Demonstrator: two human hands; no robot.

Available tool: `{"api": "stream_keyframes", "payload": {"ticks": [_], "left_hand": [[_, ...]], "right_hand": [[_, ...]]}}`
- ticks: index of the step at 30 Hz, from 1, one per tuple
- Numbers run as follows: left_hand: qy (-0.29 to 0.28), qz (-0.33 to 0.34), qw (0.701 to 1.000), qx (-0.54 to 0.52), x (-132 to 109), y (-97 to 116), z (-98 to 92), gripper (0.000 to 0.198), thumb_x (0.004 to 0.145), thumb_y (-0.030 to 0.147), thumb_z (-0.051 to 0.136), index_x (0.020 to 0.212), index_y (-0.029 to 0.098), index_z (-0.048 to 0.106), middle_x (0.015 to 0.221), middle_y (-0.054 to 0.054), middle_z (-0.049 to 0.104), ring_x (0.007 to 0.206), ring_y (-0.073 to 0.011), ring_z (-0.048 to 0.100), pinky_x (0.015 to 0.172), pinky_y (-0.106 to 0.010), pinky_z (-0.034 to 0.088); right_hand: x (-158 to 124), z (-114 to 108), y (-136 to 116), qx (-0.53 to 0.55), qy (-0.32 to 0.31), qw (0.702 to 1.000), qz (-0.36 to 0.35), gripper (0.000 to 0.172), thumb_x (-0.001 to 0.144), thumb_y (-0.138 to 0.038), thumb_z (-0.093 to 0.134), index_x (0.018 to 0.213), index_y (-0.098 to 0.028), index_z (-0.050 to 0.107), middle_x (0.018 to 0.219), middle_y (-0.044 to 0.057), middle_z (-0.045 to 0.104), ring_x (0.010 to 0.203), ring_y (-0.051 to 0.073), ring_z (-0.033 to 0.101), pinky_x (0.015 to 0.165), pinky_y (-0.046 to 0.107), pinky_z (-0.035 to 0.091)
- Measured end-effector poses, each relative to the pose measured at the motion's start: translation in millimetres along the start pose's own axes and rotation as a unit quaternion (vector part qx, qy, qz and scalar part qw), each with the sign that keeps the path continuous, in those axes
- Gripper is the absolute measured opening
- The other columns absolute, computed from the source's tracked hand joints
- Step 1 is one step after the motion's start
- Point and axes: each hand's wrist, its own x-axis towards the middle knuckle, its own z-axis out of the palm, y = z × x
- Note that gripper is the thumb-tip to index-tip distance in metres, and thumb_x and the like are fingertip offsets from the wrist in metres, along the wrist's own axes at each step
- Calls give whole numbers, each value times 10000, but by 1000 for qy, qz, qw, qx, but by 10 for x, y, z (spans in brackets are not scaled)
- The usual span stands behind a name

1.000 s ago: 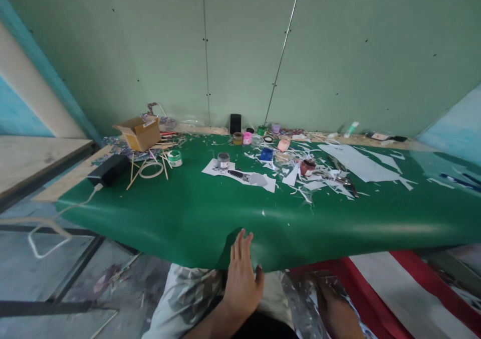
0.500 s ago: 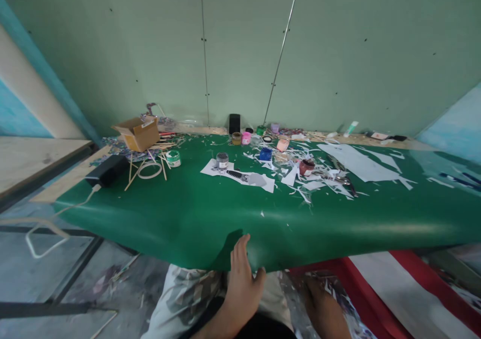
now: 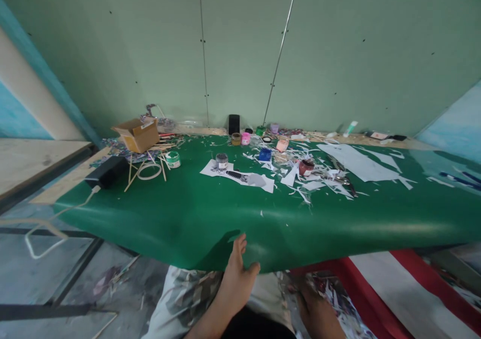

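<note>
My left hand point(image 3: 238, 274) hovers over the near edge of the green table cover point(image 3: 169, 218). Its fingers are bent a little, the thumb stands apart, and nothing is in it. Lower down to the right, my right hand point(image 3: 317, 309) is below the table edge, beside a clear plastic bag point(image 3: 338, 294) of shredded scraps. Its fingers are dark and partly hidden, so whether they grip the bag is unclear. On the cover beyond my hands, a jar of grey paint point(image 3: 221, 161) and a putty knife point(image 3: 246, 177) rest on white paper.
Paint jars, including a blue one point(image 3: 265, 154) and a dark red one point(image 3: 306, 167), stand among paper cuttings. At the left are a cardboard box point(image 3: 137, 134), thin wooden sticks and a black power adapter point(image 3: 107, 172). Red and white fabric point(image 3: 398, 294) hangs at lower right.
My left hand has turned and drawn slightly left, its fingers now seen more edge-on. My right hand has shifted a little left and more of the scraps beside it show.
</note>
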Motion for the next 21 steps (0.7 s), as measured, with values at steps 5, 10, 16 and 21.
{"api": "stream_keyframes", "payload": {"ticks": [5, 10, 16, 21], "left_hand": [[-2, 31, 999, 20, -60, 18, -21, 698, 704, 197, 548, 1373, 178, 348, 1448, -169, 386, 1361, -291, 333, 1110, -479, 244], [22, 60, 996, 55, -61, -14, -52, 680, 707, 216, 529, 1362, 168, 353, 1420, -158, 403, 1329, -283, 360, 1109, -488, 249], [1, 58, 997, 43, -64, -60, -5, 712, 698, 207, 551, 1378, 170, 345, 1428, -149, 409, 1354, -281, 341, 1111, -468, 265], [-11, 38, 999, 18, -19, -119, 59, 720, 704, 161, 549, 1389, 184, 327, 1418, -164, 434, 1349, -271, 360, 1102, -478, 264]], "right_hand": [[-15, -31, -25, 0, -1, 1000, 8, 391, 856, -216, 292, 972, -221, 666, 979, 81, 720, 901, 209, 679, 779, 290, 476], [-13, -7, 29, -12, -28, 999, 17, 407, 864, -196, 286, 1026, -218, 659, 1026, 88, 713, 914, 219, 679, 784, 302, 475], [30, 77, 88, -9, -54, 998, -7, 403, 852, -181, 316, 1049, -225, 665, 1015, 87, 720, 895, 220, 689, 749, 285, 480], [20, 149, 70, 18, -19, 1000, 1, 391, 850, -203, 330, 1030, -234, 676, 986, 89, 726, 864, 229, 695, 726, 286, 481]]}}
